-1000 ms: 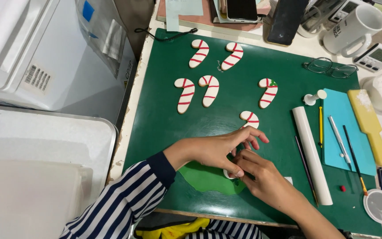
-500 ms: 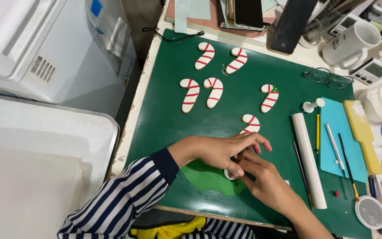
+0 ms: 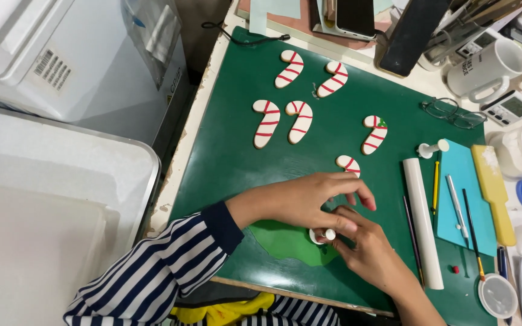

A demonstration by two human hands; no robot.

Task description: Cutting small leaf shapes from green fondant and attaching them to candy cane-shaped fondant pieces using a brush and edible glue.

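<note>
A dark green mat (image 3: 225,157) carries several candy-cane shaped pieces, white with red stripes (image 3: 266,123). One more candy cane (image 3: 347,164) lies just beyond my hands, partly hidden. Near the mat's front edge lies a flat sheet of light green paste (image 3: 285,241). My left hand (image 3: 309,199) reaches across it in a striped sleeve, fingers bent down. My right hand (image 3: 370,253) meets it from the right. Both hands pinch a small white plunger cutter (image 3: 322,235) standing on the green sheet.
A white rolling pin (image 3: 423,220) lies right of my hands, beside thin tools on a blue sheet (image 3: 469,193). A second small white cutter (image 3: 431,148), glasses (image 3: 451,113), a mug (image 3: 484,71), a timer and tubs stand at the right. A large white machine (image 3: 61,66) fills the left.
The view has shifted slightly. Both hands stay over the green sheet with the cutter, with only small finger movements.
</note>
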